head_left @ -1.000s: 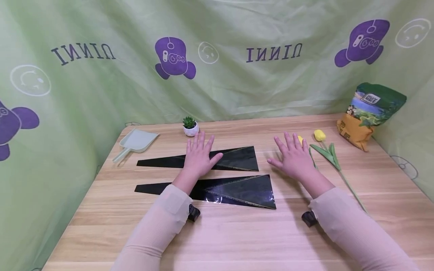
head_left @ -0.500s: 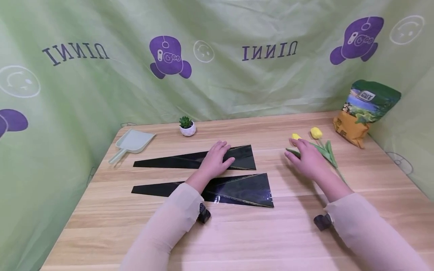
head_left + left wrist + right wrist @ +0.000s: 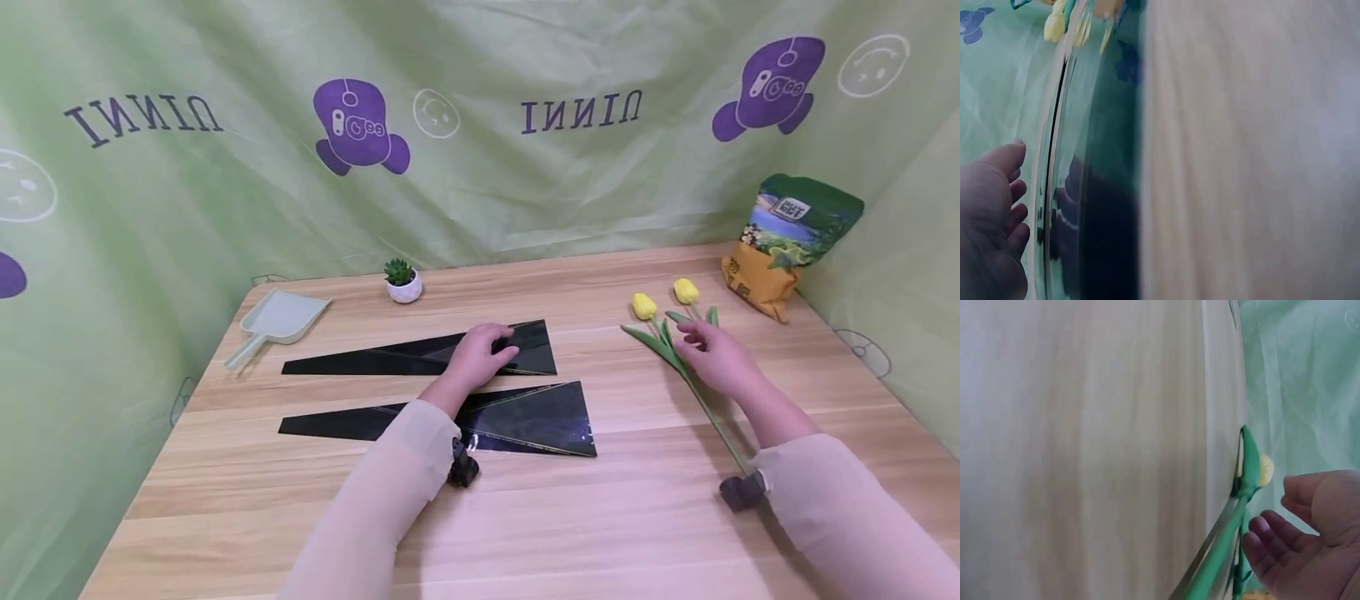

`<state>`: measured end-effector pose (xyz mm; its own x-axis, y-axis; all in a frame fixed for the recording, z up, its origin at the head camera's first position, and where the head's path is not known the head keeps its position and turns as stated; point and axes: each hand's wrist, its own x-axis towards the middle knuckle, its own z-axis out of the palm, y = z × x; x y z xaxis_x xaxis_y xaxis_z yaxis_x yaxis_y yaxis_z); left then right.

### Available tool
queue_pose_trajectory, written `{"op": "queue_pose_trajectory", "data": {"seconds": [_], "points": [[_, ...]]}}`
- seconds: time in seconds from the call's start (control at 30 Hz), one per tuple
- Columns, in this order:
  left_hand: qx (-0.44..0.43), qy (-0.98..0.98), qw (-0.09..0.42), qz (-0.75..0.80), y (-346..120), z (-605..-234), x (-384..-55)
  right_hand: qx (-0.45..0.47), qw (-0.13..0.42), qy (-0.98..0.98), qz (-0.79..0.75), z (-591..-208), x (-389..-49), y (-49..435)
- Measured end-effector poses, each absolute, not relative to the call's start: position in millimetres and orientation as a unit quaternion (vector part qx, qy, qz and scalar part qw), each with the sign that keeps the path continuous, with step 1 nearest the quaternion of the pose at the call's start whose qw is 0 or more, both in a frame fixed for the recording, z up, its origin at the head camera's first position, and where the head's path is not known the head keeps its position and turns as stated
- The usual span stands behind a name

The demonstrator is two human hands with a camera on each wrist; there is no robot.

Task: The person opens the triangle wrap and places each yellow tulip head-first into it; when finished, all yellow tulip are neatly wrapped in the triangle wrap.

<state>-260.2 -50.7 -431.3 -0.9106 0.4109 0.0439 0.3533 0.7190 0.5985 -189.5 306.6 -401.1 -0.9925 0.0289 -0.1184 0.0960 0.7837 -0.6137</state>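
Observation:
Two long, tapered black glossy sheets lie flat on the table: the far sheet (image 3: 375,356) and the near sheet (image 3: 536,417). My left hand (image 3: 477,354) hovers close over the wide part of the far sheet, fingers loosely bent and holding nothing; its reflection shows in the sheet in the left wrist view. At the right lie two artificial yellow tulips, a nearer tulip (image 3: 643,307) and a farther tulip (image 3: 686,291). Beside their leaves is my right hand (image 3: 720,360), fingers loosely curled with nothing between them. In the right wrist view, a green stem (image 3: 1216,556) runs just beside the fingertips.
A pale dustpan (image 3: 283,317) lies at the back left. Near the back edge stands a small potted succulent (image 3: 405,287). A green and orange bag (image 3: 791,242) leans at the back right corner. A printed green curtain (image 3: 480,192) hangs behind the wooden table (image 3: 300,500).
My left hand has shifted right along the far sheet, and my right hand has moved right, to the tulips. Both hands' spread fingers have become loosely bent.

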Motion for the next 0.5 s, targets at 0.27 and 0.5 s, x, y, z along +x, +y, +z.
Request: {"op": "queue_pose_trajectory", "data": {"seconds": [0.27,0.5], "points": [[0.201,0.932,0.036,0.300,-50.4,-439.2,-261.7,0.040,0.084,0.945,-0.314,-409.4,-193.5,311.7],[0.211,0.935,0.027,0.284,-49.9,-443.7,-263.6,0.059,0.098,0.944,-0.310,-410.5,-195.9,309.7]]}}
